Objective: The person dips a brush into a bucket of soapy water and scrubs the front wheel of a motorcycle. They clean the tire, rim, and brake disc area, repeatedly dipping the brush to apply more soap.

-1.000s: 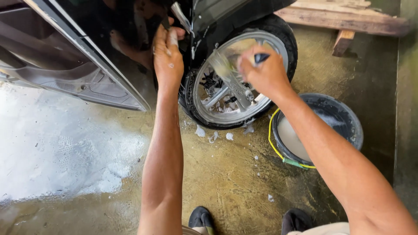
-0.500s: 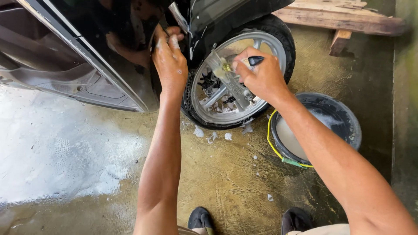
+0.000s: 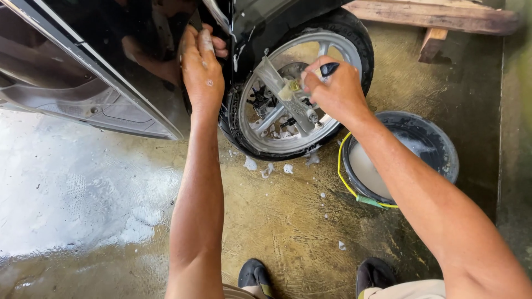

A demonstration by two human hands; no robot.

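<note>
A scooter's front wheel point(image 3: 338, 33) with a silver spoked rim stands on wet concrete, soap foam on its spokes. My left hand point(image 3: 202, 69) grips the black body edge just left of the tyre. My right hand point(image 3: 335, 91) holds a small brush with a dark handle point(image 3: 328, 68) against the silver fork leg point(image 3: 280, 83) in front of the rim. The brush's bristle end is mostly hidden by my fingers.
A black bucket point(image 3: 438, 147) of soapy water with a yellow handle sits right of the wheel. The scooter's glossy dark side panel point(image 3: 83, 72) fills the upper left. A wooden pallet point(image 3: 432, 16) lies behind. Foam blobs dot the floor; my feet point(image 3: 255, 274) are below.
My right hand with the brush has shifted slightly left and down along the fork leg. My left hand has stayed on the body edge.
</note>
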